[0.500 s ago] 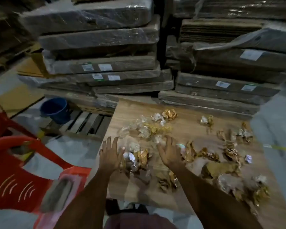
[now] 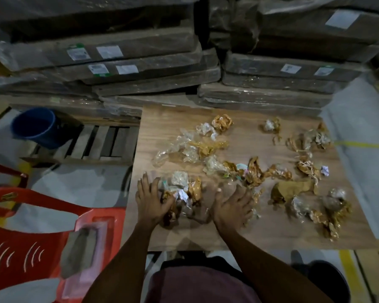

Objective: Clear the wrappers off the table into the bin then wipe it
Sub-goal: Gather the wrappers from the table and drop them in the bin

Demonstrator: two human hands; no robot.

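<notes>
The left hand [image 2: 150,199] lies palm down, fingers curling around a small heap of wrappers [image 2: 179,193] at the near-left part of the tabletop [image 2: 271,232]; the right hand [image 2: 231,207] lies flat and spread wide just right of that heap, holding nothing. The gathering step is in hand: the next move calls for closing both hands on the heap and carrying it to the blue bin [image 2: 35,125], on the floor well left of the heap, while more wrappers remain scattered to the heap's right.

A wood-grain worktop [image 2: 271,232] carries scattered crumpled wrappers [image 2: 208,147] (gold and clear). A flat brown paper piece [image 2: 293,189] lies among them, right of centre.
</notes>
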